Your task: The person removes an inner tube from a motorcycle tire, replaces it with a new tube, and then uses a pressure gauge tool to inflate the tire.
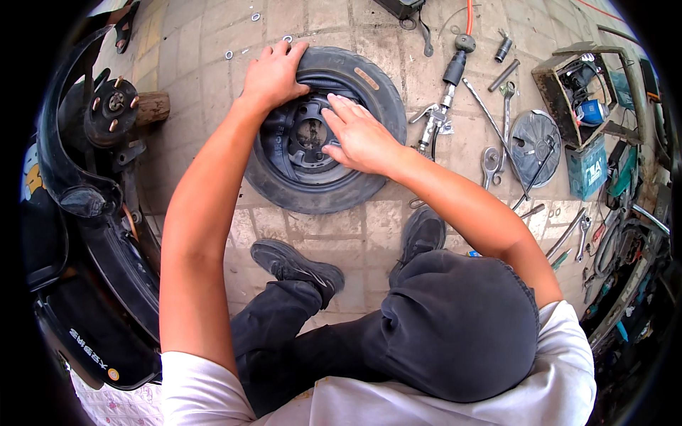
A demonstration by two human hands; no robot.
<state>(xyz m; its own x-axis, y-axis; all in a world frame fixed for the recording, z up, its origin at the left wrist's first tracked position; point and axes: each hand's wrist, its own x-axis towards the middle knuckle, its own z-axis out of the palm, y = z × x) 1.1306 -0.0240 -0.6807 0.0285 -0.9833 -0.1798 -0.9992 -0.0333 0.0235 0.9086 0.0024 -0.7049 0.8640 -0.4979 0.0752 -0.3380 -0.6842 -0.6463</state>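
Pressing both hands, seemingly flat, on round ribbed rubber tyre (359,85).

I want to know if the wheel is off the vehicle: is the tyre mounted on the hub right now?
No, the tyre lies flat on the paved ground under the left hand and right hand, while the bare hub stands apart.
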